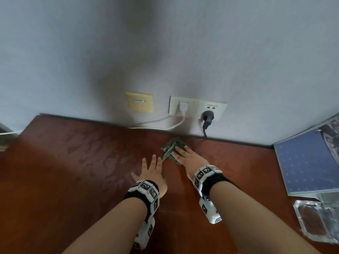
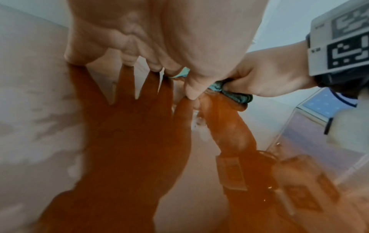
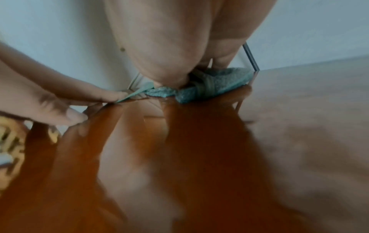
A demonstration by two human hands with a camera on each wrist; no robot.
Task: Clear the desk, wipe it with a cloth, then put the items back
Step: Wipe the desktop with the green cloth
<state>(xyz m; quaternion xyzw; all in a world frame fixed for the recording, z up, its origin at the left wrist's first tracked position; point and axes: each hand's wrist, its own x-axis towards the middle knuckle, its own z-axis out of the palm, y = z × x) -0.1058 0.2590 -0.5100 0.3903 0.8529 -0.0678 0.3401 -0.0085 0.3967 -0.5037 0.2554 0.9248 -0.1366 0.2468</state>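
Cloth (image 1: pixel 172 150): bunched on tabletop (image 1: pixel 73 162), near wall, below sockets (image 1: pixel 197 108).
Right hand (image 1: pixel 187 156): fingers flat, pressing cloth.
Left hand (image 1: pixel 151 170): fingers spread, seemingly touching cloth's edge.
Right side: binder (image 1: pixel 308 162), glass tray (image 1: pixel 317 222).

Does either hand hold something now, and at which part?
Neither hand grips anything. The right hand presses flat on top of the crumpled green cloth; the left hand lies open on the brown wooden desk, fingertips at the cloth's edge.
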